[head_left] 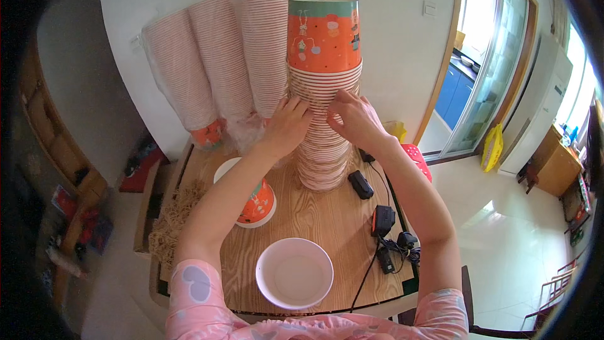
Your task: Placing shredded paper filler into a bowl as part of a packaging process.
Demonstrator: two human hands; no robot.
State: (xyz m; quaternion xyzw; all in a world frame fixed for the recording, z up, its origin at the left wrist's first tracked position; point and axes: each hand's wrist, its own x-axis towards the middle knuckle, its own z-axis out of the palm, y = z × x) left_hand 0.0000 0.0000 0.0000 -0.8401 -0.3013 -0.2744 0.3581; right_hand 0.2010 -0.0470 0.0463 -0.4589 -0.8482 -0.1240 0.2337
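Well, small cartoon drawings decorate the orange-and-green paper tub (324,34) topping a tall, ribbed stack of white-rimmed tubs (324,164) on the wood-grained table (292,217). The left hand (289,124) and right hand (358,121) rest bent-fingered against that stack; whether either clamps anything, I cannot tell. The left forearm (231,192) partly hides an orange, white-rimmed tub (257,206).

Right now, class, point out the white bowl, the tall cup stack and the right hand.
White bowl (294,273), head view: inside bottom.
Tall cup stack (323,81), head view: stacked rims.
Right hand (358,121), head view: its back.
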